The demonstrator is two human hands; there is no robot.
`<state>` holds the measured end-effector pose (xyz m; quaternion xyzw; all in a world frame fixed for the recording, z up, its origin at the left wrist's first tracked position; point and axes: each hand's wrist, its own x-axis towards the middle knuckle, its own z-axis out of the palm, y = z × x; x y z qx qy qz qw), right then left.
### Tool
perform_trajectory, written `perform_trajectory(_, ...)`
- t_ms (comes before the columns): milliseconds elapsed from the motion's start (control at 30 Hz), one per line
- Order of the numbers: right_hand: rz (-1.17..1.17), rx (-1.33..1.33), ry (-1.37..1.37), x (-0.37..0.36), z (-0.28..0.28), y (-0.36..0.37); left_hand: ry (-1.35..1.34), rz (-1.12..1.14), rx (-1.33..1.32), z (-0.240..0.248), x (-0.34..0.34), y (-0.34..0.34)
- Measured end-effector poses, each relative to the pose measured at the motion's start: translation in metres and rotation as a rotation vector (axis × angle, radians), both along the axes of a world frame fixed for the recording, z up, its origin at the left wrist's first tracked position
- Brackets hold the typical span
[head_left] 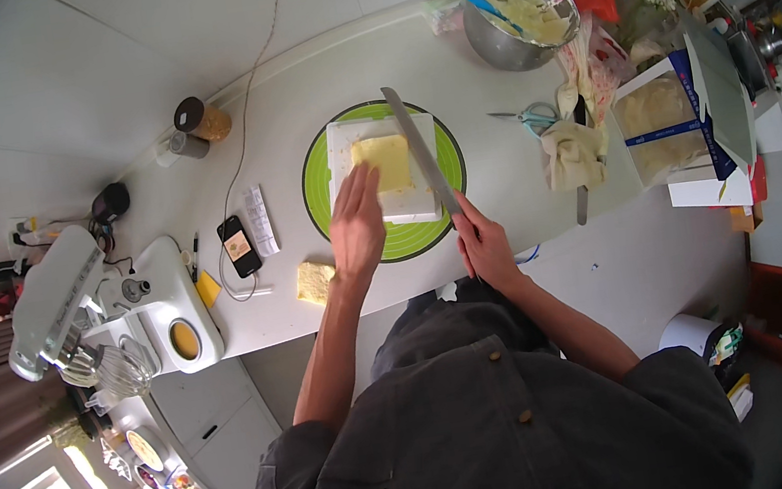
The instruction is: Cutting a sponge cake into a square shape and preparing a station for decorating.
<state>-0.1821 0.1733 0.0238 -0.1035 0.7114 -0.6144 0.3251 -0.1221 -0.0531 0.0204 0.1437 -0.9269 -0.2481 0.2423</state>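
At your far left, a white mixer [51, 305] is standing on the counter [275, 110], its wire whisk [127, 370] hanging beside its base. Next, a lidded jar [211, 125] is standing near the wall, and a black phone [238, 247] is lying beside a strip of paper [260, 220]. A loose cake piece [316, 282] is resting near the counter's front edge, just beside your left wrist.

Your left hand [358, 229] is reaching forward with fingers extended, grasping nothing, its tips meeting the left side of the square yellow cake [388, 156]. The cake is lying on a white board [338, 141], which is resting on a round green mat [318, 195]. Along the cake's right side, a long knife [421, 147] is slanting away from you; whether its blade is touching the cake, you cannot tell. Your right hand [484, 246] is gripping its handle.

Farther right, a steel bowl [495, 45] is holding pale cream and two spatulas; scissors [537, 117], a cloth [572, 157] and an open box [664, 143] are lying nearer you.
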Motion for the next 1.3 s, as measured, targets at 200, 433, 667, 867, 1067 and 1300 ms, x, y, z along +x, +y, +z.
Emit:
perform_trajectory(200,-0.030,-0.026,-0.011,-0.005,-0.005,-0.015,-0.112,-0.103,-0.254,-0.007,-0.046,0.007)
perform_trajectory(433,0.039,0.039,0.027,0.017,-0.011,0.013,-0.161,-0.102,-0.170,-0.014,-0.043,0.006)
perform_trajectory(667,0.096,0.051,0.095,0.013,-0.016,0.003,-0.157,-0.117,-0.124,-0.015,-0.040,0.002)
perform_trajectory(867,0.101,-0.009,-0.049,0.007,-0.021,-0.003,-0.082,-0.079,-0.093,-0.027,-0.041,0.009)
perform_trajectory(1067,0.144,0.067,0.072,0.025,-0.029,0.022,-0.055,-0.050,-0.060,-0.022,-0.040,0.011)
perform_trajectory(1300,0.154,0.121,0.040,0.001,-0.014,-0.018,-0.027,-0.065,0.011,-0.026,-0.044,0.010)
